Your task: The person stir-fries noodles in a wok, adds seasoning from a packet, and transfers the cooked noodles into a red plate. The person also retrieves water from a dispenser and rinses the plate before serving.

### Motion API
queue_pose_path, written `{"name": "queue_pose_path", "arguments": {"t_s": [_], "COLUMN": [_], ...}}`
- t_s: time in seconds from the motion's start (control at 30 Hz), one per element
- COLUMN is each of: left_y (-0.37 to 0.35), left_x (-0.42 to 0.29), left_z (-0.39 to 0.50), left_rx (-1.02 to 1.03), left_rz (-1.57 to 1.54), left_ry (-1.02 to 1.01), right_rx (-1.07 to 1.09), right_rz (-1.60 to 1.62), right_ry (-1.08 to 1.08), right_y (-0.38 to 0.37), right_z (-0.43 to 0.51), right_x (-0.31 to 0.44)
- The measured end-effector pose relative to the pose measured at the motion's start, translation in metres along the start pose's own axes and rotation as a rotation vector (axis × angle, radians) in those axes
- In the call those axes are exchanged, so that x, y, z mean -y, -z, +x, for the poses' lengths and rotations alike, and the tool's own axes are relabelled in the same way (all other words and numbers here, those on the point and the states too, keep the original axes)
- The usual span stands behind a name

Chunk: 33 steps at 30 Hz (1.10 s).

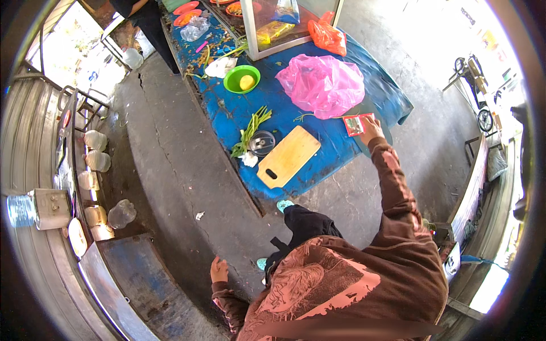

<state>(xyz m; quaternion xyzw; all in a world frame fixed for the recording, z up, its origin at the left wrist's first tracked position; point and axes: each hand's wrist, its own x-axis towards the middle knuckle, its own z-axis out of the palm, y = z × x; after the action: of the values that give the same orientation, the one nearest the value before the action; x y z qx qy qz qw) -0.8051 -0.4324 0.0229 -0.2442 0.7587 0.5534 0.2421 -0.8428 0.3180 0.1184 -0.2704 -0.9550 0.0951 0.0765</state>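
My right hand (pixel 372 128) grips a small red-edged packet (pixel 354 125) at the near right side of the blue-covered table (pixel 341 149). Just beyond it sits a bulging pink plastic bag (pixel 323 85). A wooden cutting board (pixel 290 157) with a handle slot lies to the left of that hand. Beside the board are a round clear plastic container (pixel 261 143), a bunch of green stalks (pixel 252 130) and a white crumpled piece (pixel 248 159). My left hand (pixel 219 269) hangs low over the concrete floor, fingers loosely curled, holding nothing.
A green bowl (pixel 242 79) holds a yellow round item. Behind it stands a framed glass case (pixel 294 25), with an orange plastic bag (pixel 327 34) alongside. Another person (pixel 155 30) stands at the far left. Plastic jugs (pixel 97 140) and a metal-topped bench (pixel 136 273) line the left.
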Motion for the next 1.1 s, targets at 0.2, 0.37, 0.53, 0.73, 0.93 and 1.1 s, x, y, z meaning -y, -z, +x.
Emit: {"name": "queue_pose_path", "arguments": {"t_s": [0.2,0.37,0.53,0.73,0.93,1.1], "left_y": [-0.059,-0.103,-0.215,-0.403,-0.511,-0.532], "left_x": [-0.1,-0.18,-0.24,-0.274,-0.307,-0.311], "left_z": [-0.062,-0.119,-0.153,-0.159,-0.169,-0.169], "left_rx": [0.007,0.006,0.245,0.505,0.263,0.613], "left_rz": [0.036,0.268,0.083,0.035,0.377,0.134], "left_ry": [-0.212,-0.38,-0.474,-0.823,-1.335,-0.739], "right_rx": [0.442,0.425,0.289,0.757,1.043,1.082], "right_rz": [-0.101,0.0,0.473,0.845,0.69,0.704], "right_ry": [0.007,0.024,0.115,0.174,0.443,0.484], "right_y": [0.021,0.02,0.024,0.083,0.135,0.14], "right_z": [0.051,0.047,0.025,0.016,0.011,0.017], "right_x": [-0.034,-0.062,-0.087,-0.084,-0.065,-0.065]}}
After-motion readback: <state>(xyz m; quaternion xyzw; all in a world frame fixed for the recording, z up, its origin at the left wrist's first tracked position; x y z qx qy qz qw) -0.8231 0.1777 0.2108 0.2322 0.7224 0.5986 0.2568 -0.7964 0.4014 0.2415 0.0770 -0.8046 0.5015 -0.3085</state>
